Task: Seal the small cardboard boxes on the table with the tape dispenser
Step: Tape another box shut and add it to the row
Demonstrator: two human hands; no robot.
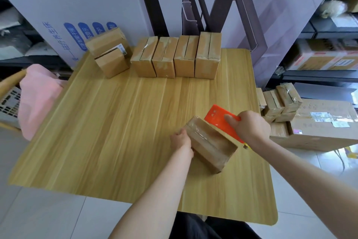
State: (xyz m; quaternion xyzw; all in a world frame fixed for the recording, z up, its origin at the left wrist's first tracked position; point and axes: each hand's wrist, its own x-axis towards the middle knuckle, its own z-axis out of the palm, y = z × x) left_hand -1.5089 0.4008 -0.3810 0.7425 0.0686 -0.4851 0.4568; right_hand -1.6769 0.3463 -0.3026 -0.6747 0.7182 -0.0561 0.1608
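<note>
A small cardboard box (210, 145) lies tilted on the wooden table (116, 122), right of centre, with clear tape shining along its top. My left hand (181, 140) holds the box's left side, fingers curled round its edge. My right hand (249, 126) grips the orange tape dispenser (220, 116), which sits against the box's far right edge. A row of several small boxes (174, 58) stands at the table's back edge, and two more boxes (109, 54) are stacked at the back left.
To the right of the table, a pile of small taped boxes (279, 103) rests on a large carton (321, 124) on the floor. A pink cloth (38, 95) hangs over a chair at the left. Dark frames lean against the wall behind.
</note>
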